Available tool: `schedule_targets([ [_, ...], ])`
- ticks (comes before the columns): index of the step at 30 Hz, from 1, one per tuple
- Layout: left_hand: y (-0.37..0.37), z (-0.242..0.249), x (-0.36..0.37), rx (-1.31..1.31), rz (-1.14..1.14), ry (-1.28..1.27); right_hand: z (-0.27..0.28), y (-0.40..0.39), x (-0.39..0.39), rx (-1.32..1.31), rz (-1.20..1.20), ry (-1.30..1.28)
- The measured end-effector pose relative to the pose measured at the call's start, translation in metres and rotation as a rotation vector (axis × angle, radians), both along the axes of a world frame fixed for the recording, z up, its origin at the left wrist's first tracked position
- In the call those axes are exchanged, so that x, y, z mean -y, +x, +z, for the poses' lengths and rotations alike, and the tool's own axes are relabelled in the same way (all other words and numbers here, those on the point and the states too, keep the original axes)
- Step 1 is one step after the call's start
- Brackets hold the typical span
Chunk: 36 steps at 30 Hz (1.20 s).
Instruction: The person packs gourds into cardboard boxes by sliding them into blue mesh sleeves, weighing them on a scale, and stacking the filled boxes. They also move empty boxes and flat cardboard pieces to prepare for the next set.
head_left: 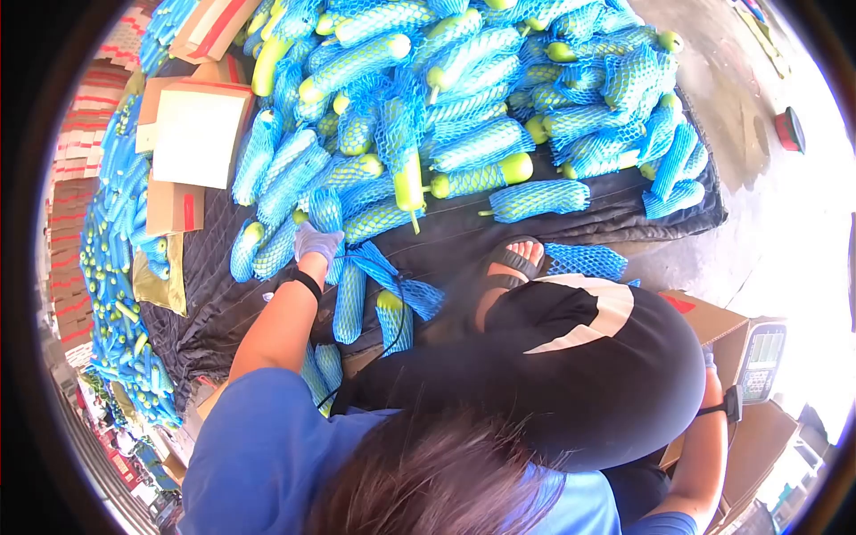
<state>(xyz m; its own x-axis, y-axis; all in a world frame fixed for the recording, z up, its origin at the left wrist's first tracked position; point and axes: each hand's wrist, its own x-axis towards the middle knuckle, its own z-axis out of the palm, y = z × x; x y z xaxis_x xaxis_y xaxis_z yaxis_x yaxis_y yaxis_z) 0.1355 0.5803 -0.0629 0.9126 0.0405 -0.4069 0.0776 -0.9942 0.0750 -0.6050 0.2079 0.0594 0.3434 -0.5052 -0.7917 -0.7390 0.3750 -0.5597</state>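
My left hand (319,241), in a pale glove, reaches to the near edge of a large pile of long green gourds in blue foam nets (357,67). Its fingers are against a netted gourd (325,210) and partly hidden, so its grip cannot be made out. Below it, more netted gourds (349,305) lie on the dark quilted cloth (464,227). My right hand (710,358) is low on the right, beside an open cardboard box and a scale (763,357). Most of it is hidden behind my knee.
Cardboard boxes (203,134) stand at the upper left, beyond them another long heap of netted gourds (120,267). My bent leg and sandaled foot (515,263) occupy the middle. An open box (713,321) is at the right. A red-and-black round object (789,130) sits on the floor.
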Motion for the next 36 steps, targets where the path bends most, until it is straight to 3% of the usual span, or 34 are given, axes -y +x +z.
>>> schedule_targets([
  [3,0.012,-0.043,-0.026,0.054,-0.125,-0.072,-0.003,-0.018,0.001,0.054,-0.074,0.068],
  [4,0.012,-0.054,-0.034,0.036,-0.081,-0.332,-0.006,-0.022,-0.001,0.069,-0.096,0.067],
  [5,0.016,-0.062,-0.038,0.04,-0.091,-0.403,-0.01,-0.03,-0.003,0.047,-0.128,0.067],
  [8,0.017,-0.057,-0.043,0.034,-0.137,-0.525,-0.019,-0.048,-0.01,-0.024,-0.219,0.072],
  [10,-0.001,-0.023,-0.026,0.015,-0.188,-0.557,-0.019,-0.042,-0.015,0.121,-0.009,-0.058],
  [13,-0.01,-0.017,-0.023,-0.094,-0.168,-0.744,-0.017,-0.014,-0.021,0.277,0.21,-0.192],
  [15,-0.035,0.021,0.0,-0.024,-0.253,-0.773,-0.005,0.008,-0.022,-0.037,0.924,-0.593],
  [16,-0.031,0.003,0.004,-0.099,-0.261,-0.983,0.005,0.016,-0.023,-0.226,1.27,-0.793],
  [17,-0.029,-0.01,0.0,-0.09,-0.266,-0.996,0.015,0.023,-0.025,-0.438,1.606,-0.985],
  [19,-0.042,0.013,0.018,-0.168,-0.34,-0.833,0.031,0.033,-0.028,-0.689,1.927,-1.179],
  [20,-0.042,0.003,0.018,-0.204,-0.36,-0.864,0.038,0.038,-0.03,-0.667,1.944,-1.209],
  [21,-0.044,0.007,0.024,-0.195,-0.366,-0.873,0.034,0.032,-0.029,-0.584,1.874,-1.193],
  [23,-0.054,0.018,0.034,-0.107,-0.465,-0.648,0.028,0.019,-0.027,-0.413,1.743,-1.151],
  [24,-0.053,0.009,0.034,-0.105,-0.469,-0.598,0.058,0.033,-0.04,-0.241,1.051,-0.893],
  [26,-0.057,0.018,0.041,-0.09,-0.497,-0.553,0.075,0.034,-0.046,-0.072,0.378,-0.603],
  [28,-0.064,0.027,0.051,-0.065,-0.536,-0.475,0.067,0.011,-0.05,-0.482,0.135,-0.731],
  [29,-0.064,0.024,0.053,-0.064,-0.542,-0.481,0.063,0.002,-0.054,-0.484,0.127,-0.735],
  [32,-0.066,0.023,0.058,-0.077,-0.533,-0.448,0.045,-0.009,-0.065,-0.827,0.367,-0.734],
  [36,-0.061,0.008,0.053,-0.034,-0.611,-0.49,-0.008,-0.039,-0.049,-0.97,0.121,-0.478],
])
